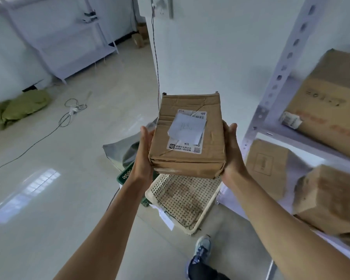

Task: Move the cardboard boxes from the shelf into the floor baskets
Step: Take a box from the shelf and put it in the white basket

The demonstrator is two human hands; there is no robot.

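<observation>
Cardboard box (187, 138) held in the air between both hands, above a cream basket (205, 214) on the floor.

The left hand (144, 150) and right hand (231, 154) clasp its two sides, thumbs up along the edges and fingers hidden beneath. The white shipping label (187, 132) on top carries a barcode, QR codes and a readable "M区"; the small print and the scribbled slip over the label cannot be read. A green basket (125, 175) sits just beside the cream one. On the shelf (271, 102) at right, a large box (331, 102) bears blurred red print.
</observation>
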